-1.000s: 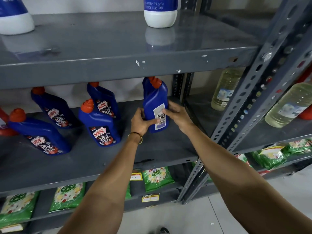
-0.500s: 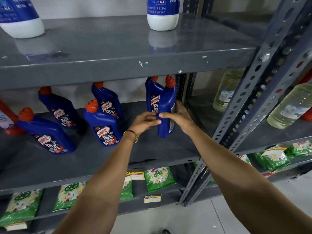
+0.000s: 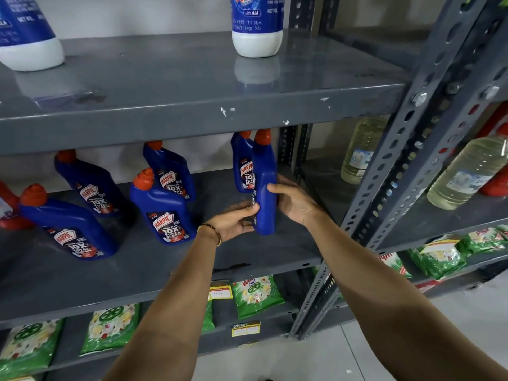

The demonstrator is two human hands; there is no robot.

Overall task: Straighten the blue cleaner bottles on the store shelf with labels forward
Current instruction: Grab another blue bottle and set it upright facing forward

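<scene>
Both hands grip one blue cleaner bottle (image 3: pixel 264 185) with an orange cap at the right end of the middle grey shelf (image 3: pixel 170 281). It stands upright with its narrow side toward me, so only a sliver of label shows on its left edge. My left hand (image 3: pixel 236 220) presses its lower left side and my right hand (image 3: pixel 294 200) wraps its right side. Another blue bottle (image 3: pixel 242 163) stands just behind it, label forward. Several more blue bottles stand to the left with labels forward: one (image 3: pixel 162 209) in the middle, one (image 3: pixel 170 171) behind it, one (image 3: pixel 68 224) at the far left.
A perforated grey upright (image 3: pixel 390 171) borders the shelf on the right, with pale yellow liquid bottles (image 3: pixel 467 174) beyond it. Two white-and-blue bottles (image 3: pixel 257 26) stand on the upper shelf. Green detergent packets (image 3: pixel 255 295) lie on the lower shelf. A red bottle (image 3: pixel 8 207) sits at the far left.
The held bottle has turned about its upright axis: its white back label faced me a second ago, now its narrow side faces me. My hands shifted around it.
</scene>
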